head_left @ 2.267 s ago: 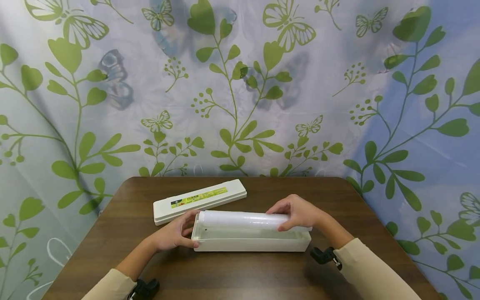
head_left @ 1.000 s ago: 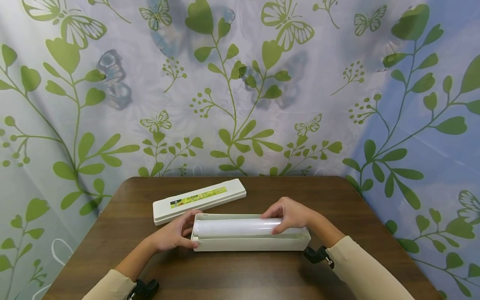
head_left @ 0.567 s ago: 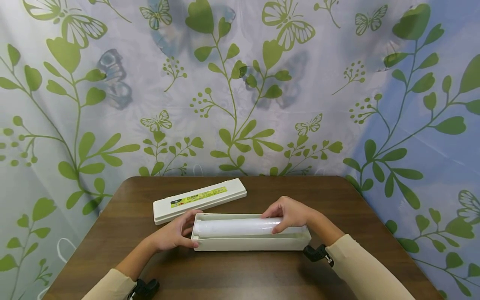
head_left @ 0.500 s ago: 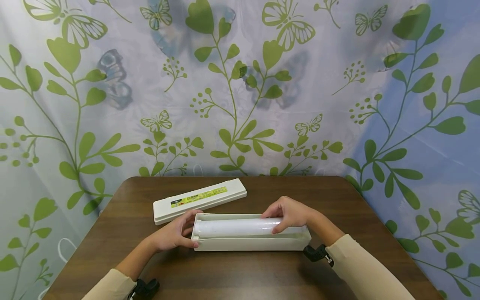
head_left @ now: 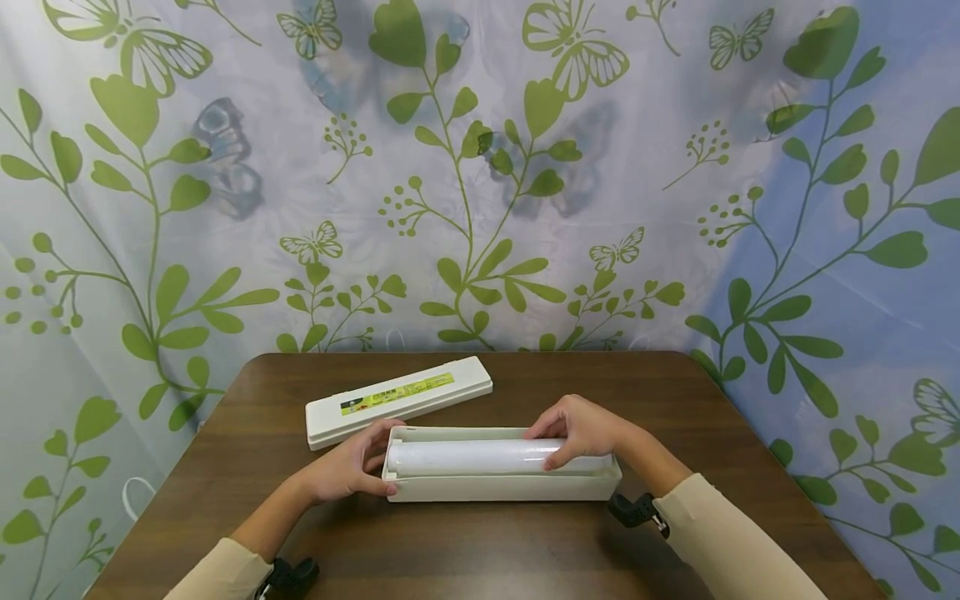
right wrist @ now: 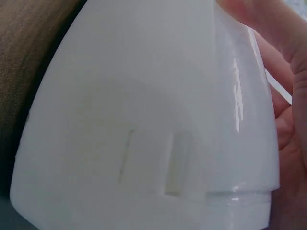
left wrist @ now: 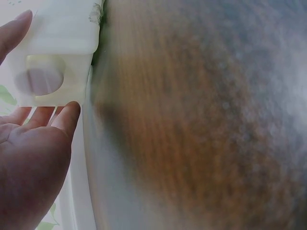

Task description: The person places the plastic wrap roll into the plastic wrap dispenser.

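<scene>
A roll of cling film [head_left: 465, 457] lies lengthwise inside a long off-white box [head_left: 502, 490], which sits uncovered on the table. My right hand [head_left: 581, 429] holds the roll near its right end, thumb in front and fingers behind. In the right wrist view, the glossy roll [right wrist: 240, 120] shows beside the thumb and the box wall [right wrist: 120, 120] fills the middle. At the box's left end, my left hand [head_left: 345, 471] grips it with the thumb at the front corner. The left wrist view has the box's end wall [left wrist: 72, 79] between thumb and fingers.
Behind the box, a matching white lid [head_left: 401, 402] with a yellow-green label lies slanted on the brown wooden table [head_left: 480, 550]. A curtain [head_left: 480, 208] printed with leaves and butterflies hangs beyond the table's back edge.
The cling film roll, earlier raised at the box's back rim, has come down into the box. My right hand moved slightly left with it. The left hand stayed at the box end.
</scene>
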Demonstrator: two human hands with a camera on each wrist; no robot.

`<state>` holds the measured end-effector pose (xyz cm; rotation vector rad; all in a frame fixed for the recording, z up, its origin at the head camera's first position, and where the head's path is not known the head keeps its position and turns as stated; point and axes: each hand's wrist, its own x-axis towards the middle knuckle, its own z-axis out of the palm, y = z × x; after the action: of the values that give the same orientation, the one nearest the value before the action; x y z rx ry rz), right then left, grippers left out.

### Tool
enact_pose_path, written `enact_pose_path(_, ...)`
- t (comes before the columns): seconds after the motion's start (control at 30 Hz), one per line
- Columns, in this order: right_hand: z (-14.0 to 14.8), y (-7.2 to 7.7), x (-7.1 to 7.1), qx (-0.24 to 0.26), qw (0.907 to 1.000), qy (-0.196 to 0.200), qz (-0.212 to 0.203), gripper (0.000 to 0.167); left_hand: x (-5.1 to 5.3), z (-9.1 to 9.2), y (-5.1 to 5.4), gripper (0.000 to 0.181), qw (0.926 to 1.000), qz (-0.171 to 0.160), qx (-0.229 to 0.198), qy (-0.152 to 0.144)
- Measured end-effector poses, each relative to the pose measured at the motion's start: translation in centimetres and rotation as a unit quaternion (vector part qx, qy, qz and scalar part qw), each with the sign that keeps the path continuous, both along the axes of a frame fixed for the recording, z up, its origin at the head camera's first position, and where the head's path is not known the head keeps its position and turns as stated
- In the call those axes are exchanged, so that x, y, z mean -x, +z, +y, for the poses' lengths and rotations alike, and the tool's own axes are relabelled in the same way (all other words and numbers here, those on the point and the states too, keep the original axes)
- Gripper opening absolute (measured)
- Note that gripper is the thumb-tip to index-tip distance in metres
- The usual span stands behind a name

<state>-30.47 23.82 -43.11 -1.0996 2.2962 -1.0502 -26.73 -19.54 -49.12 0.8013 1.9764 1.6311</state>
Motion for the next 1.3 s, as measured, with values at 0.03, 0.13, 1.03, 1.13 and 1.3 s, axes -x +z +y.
enact_pose_path(0.03, 0.0, 0.0, 0.0, -0.001, 1.0000, -0.001, 0.003, 0.039, 0.0, 0.0, 0.0, 0.094, 1.0000, 0.001, 0.001, 0.000)
enact_pose_path(0.13, 0.1, -0.1, -0.1, -0.001, 0.9999, -0.005, 0.009, 0.038, 0.0, 0.0, 0.1, 0.094, 1.0000, 0.004, 0.002, 0.000)
enact_pose_path(1.03, 0.6, -1.6, -0.4, -0.001, 0.9986, -0.034, 0.041, 0.039, -0.2, 0.1, 0.0, 0.092, 1.0000, 0.008, 0.003, -0.001)
enact_pose_path(1.13, 0.6, -1.7, -0.5, -0.003, 0.9983, -0.035, 0.046, 0.040, -0.2, 0.0, 0.0, 0.092, 0.9999, 0.009, 0.004, 0.000)
enact_pose_path(1.3, 0.6, -1.6, -0.8, -0.004, 0.9978, -0.039, 0.054, 0.040, -0.2, 0.1, 0.2, 0.093, 0.9999, 0.009, 0.006, 0.000)
